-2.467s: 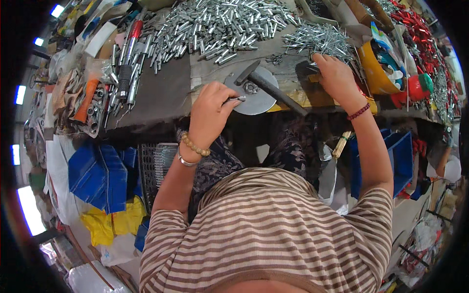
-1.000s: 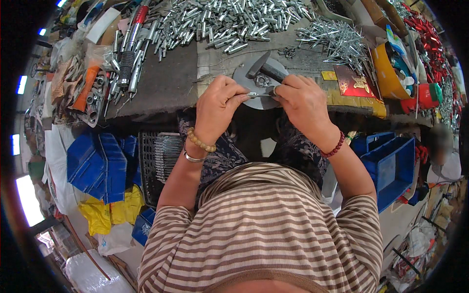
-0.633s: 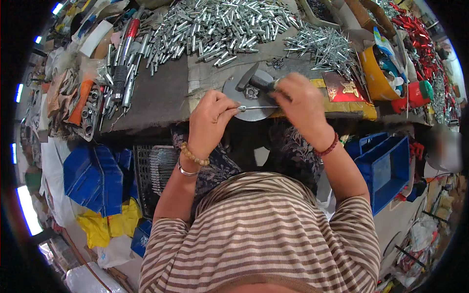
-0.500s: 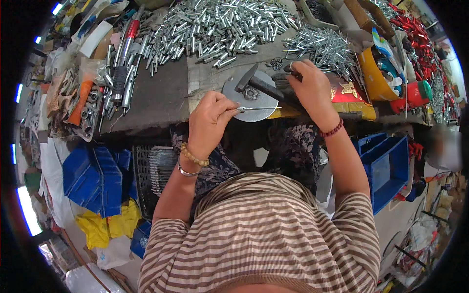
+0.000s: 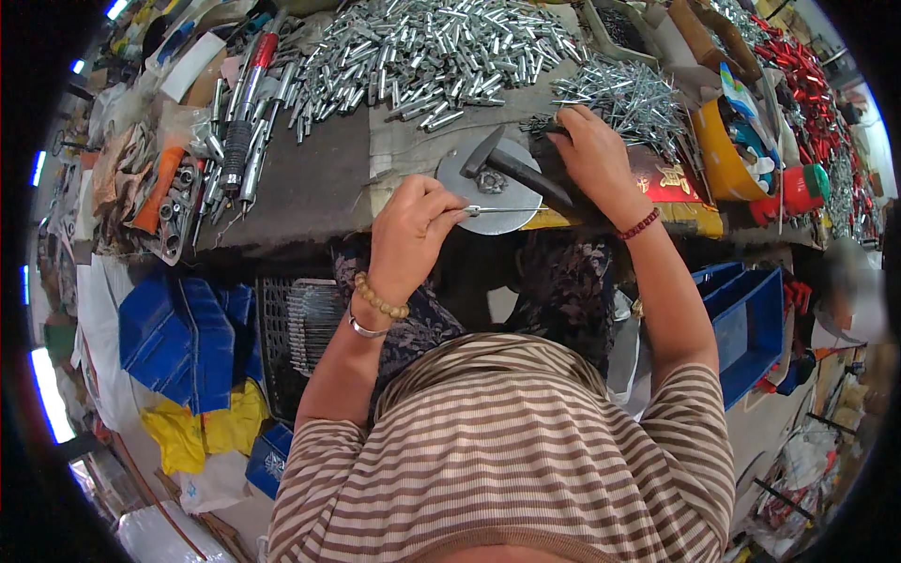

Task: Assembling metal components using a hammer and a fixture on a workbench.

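Thin metal rod (image 5: pixel 514 210), thicker end clamped between thumb and fingers of left hand (image 5: pixel 411 220), over near part of round plate (image 5: pixel 453 174). Right hand (image 5: pixel 597 158), since withdrawn from rod, beside small dark pins (image 5: pixel 537 124), grip unclear; left alone now supports rod.

I see a slim silver rod (image 5: pixel 502 209), nearly level over the disc (image 5: pixel 490 224), thicker end pinched in the left hand (image 5: pixel 411 223); small dark pins (image 5: pixel 537 124) lie loose beside the right hand (image 5: pixel 597 155).
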A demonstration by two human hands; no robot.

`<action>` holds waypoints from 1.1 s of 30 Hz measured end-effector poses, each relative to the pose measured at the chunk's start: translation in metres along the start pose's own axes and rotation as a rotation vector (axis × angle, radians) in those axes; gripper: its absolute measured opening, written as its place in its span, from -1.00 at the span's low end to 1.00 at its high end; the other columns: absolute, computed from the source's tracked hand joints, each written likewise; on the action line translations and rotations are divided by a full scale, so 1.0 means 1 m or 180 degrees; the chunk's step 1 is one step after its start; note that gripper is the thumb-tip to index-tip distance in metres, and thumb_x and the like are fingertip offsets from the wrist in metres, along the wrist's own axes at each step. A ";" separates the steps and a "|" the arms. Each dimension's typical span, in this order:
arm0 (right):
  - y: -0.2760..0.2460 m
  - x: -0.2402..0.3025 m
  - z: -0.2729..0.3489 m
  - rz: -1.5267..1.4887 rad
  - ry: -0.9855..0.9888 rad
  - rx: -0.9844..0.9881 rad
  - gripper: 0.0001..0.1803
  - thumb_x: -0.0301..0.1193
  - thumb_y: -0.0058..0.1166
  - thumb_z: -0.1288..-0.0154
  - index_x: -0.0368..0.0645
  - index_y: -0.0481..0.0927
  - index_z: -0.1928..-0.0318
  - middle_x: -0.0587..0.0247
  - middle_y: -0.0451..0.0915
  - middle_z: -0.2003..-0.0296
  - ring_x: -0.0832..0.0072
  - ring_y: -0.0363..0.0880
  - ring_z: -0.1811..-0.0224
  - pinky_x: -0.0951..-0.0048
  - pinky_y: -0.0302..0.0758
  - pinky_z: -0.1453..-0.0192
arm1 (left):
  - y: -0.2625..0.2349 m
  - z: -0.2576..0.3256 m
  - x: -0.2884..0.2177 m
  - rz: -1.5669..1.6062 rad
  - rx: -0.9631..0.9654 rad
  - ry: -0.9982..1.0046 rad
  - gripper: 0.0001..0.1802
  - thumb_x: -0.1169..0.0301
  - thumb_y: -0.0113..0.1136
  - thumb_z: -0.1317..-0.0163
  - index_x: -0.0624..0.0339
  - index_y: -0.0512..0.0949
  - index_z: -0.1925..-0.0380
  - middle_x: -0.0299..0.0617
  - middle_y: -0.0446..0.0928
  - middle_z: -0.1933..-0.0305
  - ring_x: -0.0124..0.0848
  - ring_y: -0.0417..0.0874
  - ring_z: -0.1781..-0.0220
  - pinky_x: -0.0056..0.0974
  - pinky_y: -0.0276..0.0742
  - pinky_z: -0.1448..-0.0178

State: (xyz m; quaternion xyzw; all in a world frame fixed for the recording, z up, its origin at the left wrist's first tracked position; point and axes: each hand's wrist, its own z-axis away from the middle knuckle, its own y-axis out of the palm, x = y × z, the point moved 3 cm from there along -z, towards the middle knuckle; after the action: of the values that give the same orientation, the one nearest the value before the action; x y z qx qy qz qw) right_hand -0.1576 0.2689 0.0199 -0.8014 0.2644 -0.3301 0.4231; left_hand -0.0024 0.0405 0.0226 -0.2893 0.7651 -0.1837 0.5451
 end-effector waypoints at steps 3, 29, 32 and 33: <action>-0.010 0.015 0.008 -0.0301 -0.0021 -0.0105 -0.80 -0.43 0.22 -0.29 -0.22 0.51 0.15 0.02 0.56 0.19 -0.04 0.58 0.08 0.02 0.53 0.06 | 0.001 -0.001 0.001 -0.0042 -0.0027 0.0079 -0.87 0.51 0.36 -0.22 0.21 0.72 0.22 -0.20 0.54 0.22 -0.30 0.62 0.20 -0.30 0.52 0.12; -0.001 0.102 0.029 -0.1362 -0.0512 0.0376 -0.76 -0.59 0.24 -0.19 -0.29 0.49 0.15 -0.03 0.51 0.14 -0.09 0.50 0.06 0.03 0.47 0.01 | 0.001 0.000 0.004 -0.0351 -0.0106 0.0252 -0.88 0.42 0.37 -0.20 0.16 0.69 0.26 -0.16 0.56 0.21 -0.16 0.63 0.16 -0.16 0.55 0.12; -0.003 0.103 0.030 -0.1260 -0.0557 0.0315 -0.75 -0.60 0.24 -0.18 -0.29 0.49 0.14 -0.03 0.51 0.13 -0.08 0.51 0.05 0.03 0.47 -0.02 | 0.001 0.001 0.003 -0.0310 -0.0143 0.0301 -0.88 0.42 0.36 -0.20 0.15 0.69 0.27 -0.16 0.56 0.22 -0.15 0.64 0.17 -0.15 0.55 0.12; -0.004 0.103 0.031 -0.1174 -0.0590 0.0275 -0.75 -0.60 0.24 -0.18 -0.28 0.49 0.14 -0.02 0.51 0.13 -0.07 0.51 0.05 0.03 0.47 -0.03 | 0.001 0.000 0.003 -0.0282 -0.0126 0.0261 -0.88 0.42 0.37 -0.20 0.16 0.69 0.27 -0.16 0.56 0.22 -0.15 0.64 0.17 -0.15 0.55 0.12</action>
State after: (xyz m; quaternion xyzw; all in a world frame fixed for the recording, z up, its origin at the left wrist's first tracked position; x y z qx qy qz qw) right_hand -0.0675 0.2137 0.0417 -0.8442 0.0588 -0.3378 0.4120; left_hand -0.0034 0.0394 0.0191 -0.3258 0.7767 -0.2041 0.4988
